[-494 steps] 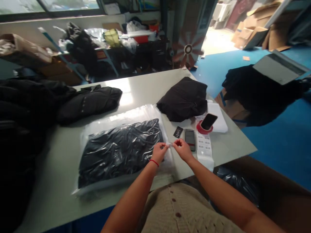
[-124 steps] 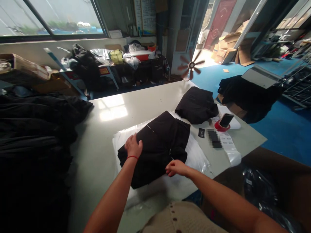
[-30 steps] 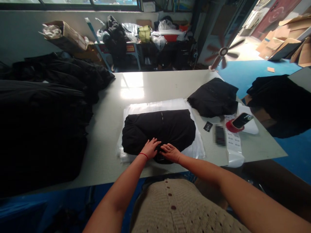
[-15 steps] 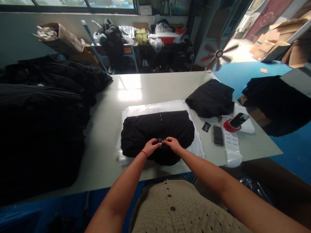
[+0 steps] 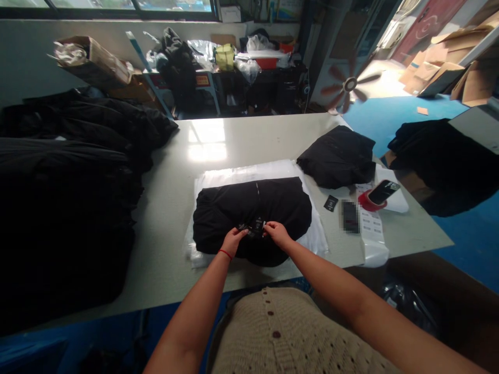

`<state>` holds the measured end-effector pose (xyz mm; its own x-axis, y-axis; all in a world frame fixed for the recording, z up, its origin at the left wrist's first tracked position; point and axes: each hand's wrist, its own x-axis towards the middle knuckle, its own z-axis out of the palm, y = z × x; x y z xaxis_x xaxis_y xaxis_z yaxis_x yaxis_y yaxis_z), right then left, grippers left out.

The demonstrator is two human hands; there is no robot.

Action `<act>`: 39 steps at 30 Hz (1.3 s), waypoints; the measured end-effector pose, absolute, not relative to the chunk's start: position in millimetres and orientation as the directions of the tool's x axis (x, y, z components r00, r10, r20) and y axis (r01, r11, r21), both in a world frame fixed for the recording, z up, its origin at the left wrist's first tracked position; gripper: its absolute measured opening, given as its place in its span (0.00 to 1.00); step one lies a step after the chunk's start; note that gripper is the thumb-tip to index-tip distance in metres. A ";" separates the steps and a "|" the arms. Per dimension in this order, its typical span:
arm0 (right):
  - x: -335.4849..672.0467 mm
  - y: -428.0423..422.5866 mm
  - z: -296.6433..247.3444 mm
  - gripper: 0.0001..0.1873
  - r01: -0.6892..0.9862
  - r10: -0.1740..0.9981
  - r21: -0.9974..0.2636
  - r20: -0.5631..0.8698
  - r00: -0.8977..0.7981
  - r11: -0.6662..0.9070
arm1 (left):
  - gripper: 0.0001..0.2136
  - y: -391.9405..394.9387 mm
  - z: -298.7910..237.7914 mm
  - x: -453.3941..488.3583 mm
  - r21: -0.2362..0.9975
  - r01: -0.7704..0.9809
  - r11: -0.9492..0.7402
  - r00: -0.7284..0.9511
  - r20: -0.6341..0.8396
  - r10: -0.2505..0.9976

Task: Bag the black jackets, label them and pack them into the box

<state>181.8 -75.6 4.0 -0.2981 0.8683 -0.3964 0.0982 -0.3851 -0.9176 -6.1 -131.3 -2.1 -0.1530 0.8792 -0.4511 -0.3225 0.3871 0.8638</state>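
A folded black garment [image 5: 218, 213] lies on a stack of clear plastic bags [image 5: 317, 236] in front of me, a short zip line at its top middle. Over its front part, my left hand [image 5: 235, 239] pinches a small black tag with pale print [image 5: 244, 227]. Just to the right, my right hand [image 5: 276, 232] pinches the edge of another black hang tag [image 5: 258, 225], whose printed face shows. The two tags are close together above the cloth. Whether a string joins them is too small to make out.
Large black garment piles [image 5: 66, 218] cover the table's left side. To the right are another black garment [image 5: 339, 158], a loose black tag [image 5: 331, 203], a blurred-out phone-like item [image 5: 350, 216], a label strip [image 5: 372, 228] and a phone on a red holder [image 5: 370, 201]. A fan [image 5: 350, 84] stands behind.
My left hand has moved a little left and down, away from my right hand, with one tag. The tags, held together before, are now apart and the right one shows its face.
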 end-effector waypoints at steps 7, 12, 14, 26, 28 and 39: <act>173.1 -81.0 0.6 0.17 0.147 0.908 -0.939 -0.338 -0.247 -0.310 | 0.24 -129.0 -3.8 -4.0 0.917 -0.142 0.374 -0.129 -0.391 0.911; 166.6 -82.8 -0.2 0.17 0.115 0.903 -0.944 -0.329 -0.276 -0.308 | 0.24 -131.9 -7.4 0.3 0.909 -0.197 0.367 -0.201 -0.404 0.892; 167.9 -82.4 -1.5 0.17 0.091 0.887 -0.936 -0.350 -0.300 -0.339 | 0.25 -135.7 -9.6 -0.8 0.899 -0.245 0.364 -0.223 -0.417 0.881; 176.0 -89.3 -3.7 0.17 0.324 0.901 -0.944 -0.191 -0.389 -0.061 | 0.25 -127.5 -11.9 3.6 0.930 -0.173 0.325 -0.206 -0.357 0.911; 178.9 -88.6 -0.9 0.16 0.470 0.916 -0.881 -0.137 -0.376 0.061 | 0.26 -123.1 -10.8 5.7 0.954 -0.060 0.295 -0.216 -0.301 0.929; 172.2 -26.9 7.8 0.11 0.168 0.942 -0.979 -0.162 -0.295 -0.115 | 0.16 -87.1 14.5 -15.2 0.576 0.802 0.160 0.004 -0.273 0.962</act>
